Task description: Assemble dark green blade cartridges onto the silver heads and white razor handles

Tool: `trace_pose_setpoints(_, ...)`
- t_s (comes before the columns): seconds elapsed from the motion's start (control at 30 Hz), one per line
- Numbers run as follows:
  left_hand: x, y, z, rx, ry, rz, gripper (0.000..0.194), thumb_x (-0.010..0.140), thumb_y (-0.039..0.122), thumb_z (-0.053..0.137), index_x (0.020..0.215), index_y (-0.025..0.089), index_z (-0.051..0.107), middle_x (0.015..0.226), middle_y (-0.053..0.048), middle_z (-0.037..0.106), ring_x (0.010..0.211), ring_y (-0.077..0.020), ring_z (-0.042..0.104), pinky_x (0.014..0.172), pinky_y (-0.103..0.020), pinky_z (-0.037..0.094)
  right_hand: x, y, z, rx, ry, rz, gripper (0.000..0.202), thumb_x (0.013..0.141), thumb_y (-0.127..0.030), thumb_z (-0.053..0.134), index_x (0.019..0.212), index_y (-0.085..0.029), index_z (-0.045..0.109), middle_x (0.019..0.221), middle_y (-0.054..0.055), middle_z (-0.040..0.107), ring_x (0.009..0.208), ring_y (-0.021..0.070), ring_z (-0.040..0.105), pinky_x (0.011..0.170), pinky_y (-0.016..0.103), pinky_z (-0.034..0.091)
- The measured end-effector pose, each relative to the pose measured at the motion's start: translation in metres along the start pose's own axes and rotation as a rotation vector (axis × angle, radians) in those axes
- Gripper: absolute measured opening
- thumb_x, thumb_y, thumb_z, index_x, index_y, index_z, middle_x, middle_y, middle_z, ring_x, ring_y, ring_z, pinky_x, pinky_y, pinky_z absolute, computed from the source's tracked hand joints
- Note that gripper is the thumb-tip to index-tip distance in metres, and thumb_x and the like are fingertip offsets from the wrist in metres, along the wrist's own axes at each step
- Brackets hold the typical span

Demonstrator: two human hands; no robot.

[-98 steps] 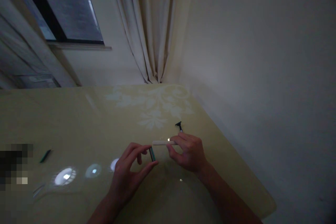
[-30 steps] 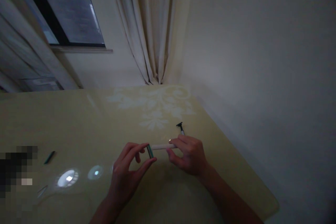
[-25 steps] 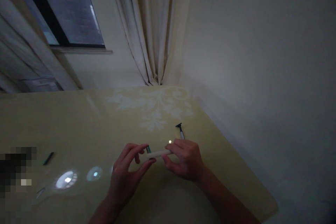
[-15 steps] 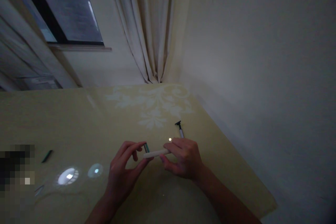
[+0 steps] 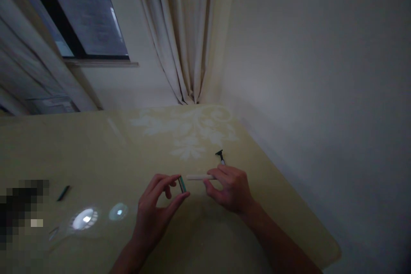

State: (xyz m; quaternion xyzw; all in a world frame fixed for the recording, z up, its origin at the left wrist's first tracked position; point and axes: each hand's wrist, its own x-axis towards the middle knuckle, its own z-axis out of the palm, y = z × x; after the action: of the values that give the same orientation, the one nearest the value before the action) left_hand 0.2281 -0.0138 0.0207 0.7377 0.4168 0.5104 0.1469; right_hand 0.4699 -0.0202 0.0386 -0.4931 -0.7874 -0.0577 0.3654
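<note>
Between the thumb and fingertips of my left hand (image 5: 159, 201) is a small dark and green razor cartridge (image 5: 182, 184), held upright by its ends. My right hand (image 5: 229, 188) pinches a pale, flat stick (image 5: 199, 177), whose free end points left at the cartridge with a small gap between them. Just beyond my right hand a razor (image 5: 220, 155) with a black head lies on the table, its handle partly hidden by the hand.
A second dark green piece (image 5: 63, 193) lies on the glossy yellowish table (image 5: 154, 137) at the left. A blurred-out dark area covers the far left edge. Curtains, a window and a wall stand behind and to the right.
The stick has moved right and up with my right hand, away from the cartridge, and now lies level. My left hand has shifted slightly right, still holding the cartridge.
</note>
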Motion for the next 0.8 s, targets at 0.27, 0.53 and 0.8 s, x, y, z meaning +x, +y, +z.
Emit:
trace_pose_setpoints(0.27,-0.0029,-0.0007,0.003,-0.029,-0.042,-0.007,0.033,0.094,0.038,0.081,0.124,0.026,0.074,0.093,0.0,0.065,0.072,-0.0155,0.065,0.072,-0.03,0.059,-0.0021,0.0015,0.0034,0.021,-0.036,-0.028,0.038,0.103,-0.046,0.056,0.086,-0.02,0.076,0.072,0.002,0.069,0.063,0.017,0.063,0.061,0.03,0.037)
trace_pose_setpoints(0.53,-0.0041,-0.0008,0.0035,-0.02,-0.065,0.005,0.033,0.095,0.038,0.081,0.125,0.026,0.073,0.093,0.0,0.065,0.073,-0.0153,0.065,0.071,-0.029,0.058,-0.002,-0.0017,0.0028,0.021,-0.061,-0.033,0.039,0.103,-0.048,0.055,0.087,-0.02,0.076,0.072,0.002,0.069,0.063,0.0172,0.062,0.061,0.031,0.036)
trace_pose_setpoints(0.8,-0.0034,-0.0007,0.0049,0.02,-0.052,0.025,0.035,0.096,0.046,0.078,0.123,0.025,0.073,0.092,0.0,0.066,0.07,-0.0148,0.066,0.068,-0.028,0.059,-0.0021,0.0023,0.0026,-0.003,-0.022,0.018,0.037,0.104,-0.045,0.056,0.086,-0.019,0.077,0.072,0.003,0.07,0.063,0.0168,0.063,0.061,0.031,0.037)
